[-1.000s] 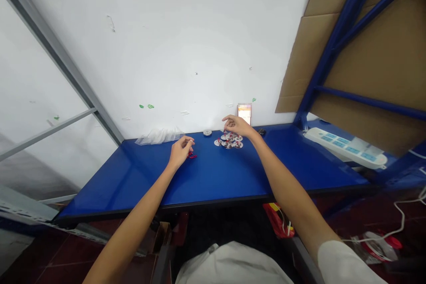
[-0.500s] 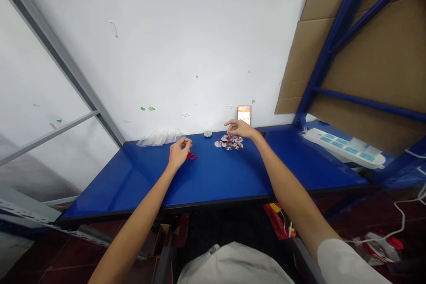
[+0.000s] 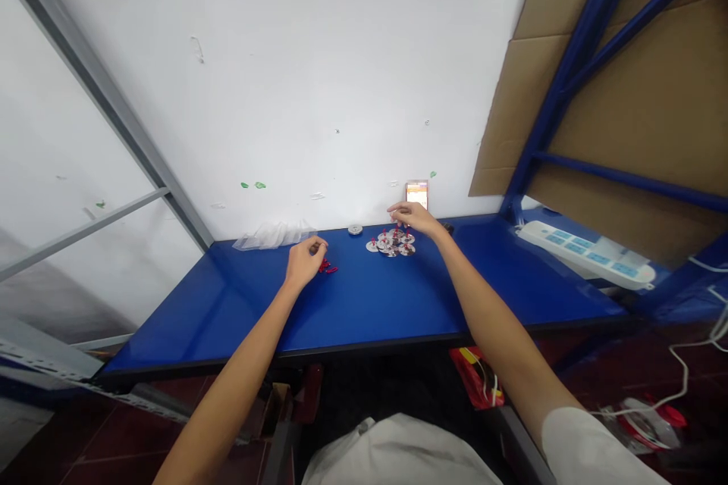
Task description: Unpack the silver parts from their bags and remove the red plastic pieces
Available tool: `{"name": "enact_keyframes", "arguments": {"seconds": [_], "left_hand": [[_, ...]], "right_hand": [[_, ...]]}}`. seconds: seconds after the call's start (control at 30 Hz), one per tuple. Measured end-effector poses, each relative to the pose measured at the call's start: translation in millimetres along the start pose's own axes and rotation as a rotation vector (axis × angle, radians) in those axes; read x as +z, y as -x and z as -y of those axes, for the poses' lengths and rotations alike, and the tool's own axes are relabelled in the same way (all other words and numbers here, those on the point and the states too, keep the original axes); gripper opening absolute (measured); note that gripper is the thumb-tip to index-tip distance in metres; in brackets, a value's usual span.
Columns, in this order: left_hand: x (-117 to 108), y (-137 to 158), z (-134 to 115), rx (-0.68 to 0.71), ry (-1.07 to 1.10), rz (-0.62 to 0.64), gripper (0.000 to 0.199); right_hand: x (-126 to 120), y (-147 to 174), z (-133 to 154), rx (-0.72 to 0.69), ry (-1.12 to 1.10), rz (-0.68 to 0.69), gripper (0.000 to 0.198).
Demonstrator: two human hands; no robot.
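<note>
My left hand [image 3: 305,258] hovers over the left-centre of the blue table, its thumb and fingers curled into a pinch. What it may hold is too small to make out. Beside its fingertips lies a small heap of red pieces [image 3: 328,267]. Farther right, my right hand [image 3: 416,218] is just above a cluster of shiny round metal discs [image 3: 390,244] with small red pieces standing up from them. Its fingers are partly stretched out and apart, with nothing visibly held between them.
Crumpled clear plastic [image 3: 274,236] lies at the table's back left. A lone metal disc [image 3: 355,229] sits near the wall. A lit phone [image 3: 417,192] leans on the wall behind my right hand. A white power strip [image 3: 585,251] is at the right, beside a blue frame [image 3: 554,110].
My right hand has lifted slightly and shifted a little right, away from the discs, so more of them shows. My left hand has stayed almost in place.
</note>
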State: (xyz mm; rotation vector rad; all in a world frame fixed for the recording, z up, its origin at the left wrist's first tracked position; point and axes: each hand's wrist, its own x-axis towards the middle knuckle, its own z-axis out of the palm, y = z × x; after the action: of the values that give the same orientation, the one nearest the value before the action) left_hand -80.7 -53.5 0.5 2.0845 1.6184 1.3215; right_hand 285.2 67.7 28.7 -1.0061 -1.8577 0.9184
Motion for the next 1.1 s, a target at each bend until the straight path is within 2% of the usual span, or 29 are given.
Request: {"name": "enact_keyframes", "arguments": {"seconds": [0.1, 0.2, 0.37, 0.47, 0.53, 0.6, 0.67, 0.73, 0.83, 0.9, 1.0, 1.1], "left_hand": [[-8, -4, 6, 0.064, -0.132, 0.081, 0.019], [-15, -5, 13, 0.129, -0.225, 0.176, 0.019], [-19, -2, 22, 0.158, -0.268, 0.387, 0.021], [-19, -2, 25, 0.145, -0.255, 0.430, 0.023], [-19, -3, 26, 0.137, -0.239, 0.427, 0.021], [-19, -4, 27, 0.134, -0.224, 0.418, 0.021], [-19, -4, 28, 0.134, -0.214, 0.414, 0.021], [-18, -3, 28, 0.136, -0.211, 0.413, 0.021], [-17, -2, 25, 0.129, -0.229, 0.419, 0.022], [-17, -2, 24, 0.114, -0.253, 0.439, 0.023], [-17, -2, 22, 0.093, -0.280, 0.468, 0.024], [-17, -2, 21, 0.083, -0.289, 0.469, 0.024]], "right_hand": [[12, 1, -1, -0.025, 0.159, -0.045, 0.027], [39, 4, 3, -0.128, 0.298, -0.136, 0.025], [88, 12, 19, -0.255, 0.492, -0.040, 0.019], [101, 16, 26, -0.327, 0.548, -0.001, 0.019], [101, 18, 29, -0.335, 0.574, -0.006, 0.019], [93, 16, 30, -0.327, 0.596, -0.044, 0.018], [75, 9, 27, -0.303, 0.581, -0.149, 0.018], [46, -4, 19, -0.242, 0.500, -0.370, 0.020], [-11, -29, -4, -0.086, 0.405, -0.724, 0.019], [-46, -44, -22, 0.014, 0.375, -0.877, 0.022], [-78, -59, -48, 0.086, 0.303, -0.868, 0.023], [-88, -64, -65, 0.081, 0.277, -0.849, 0.032]]}}
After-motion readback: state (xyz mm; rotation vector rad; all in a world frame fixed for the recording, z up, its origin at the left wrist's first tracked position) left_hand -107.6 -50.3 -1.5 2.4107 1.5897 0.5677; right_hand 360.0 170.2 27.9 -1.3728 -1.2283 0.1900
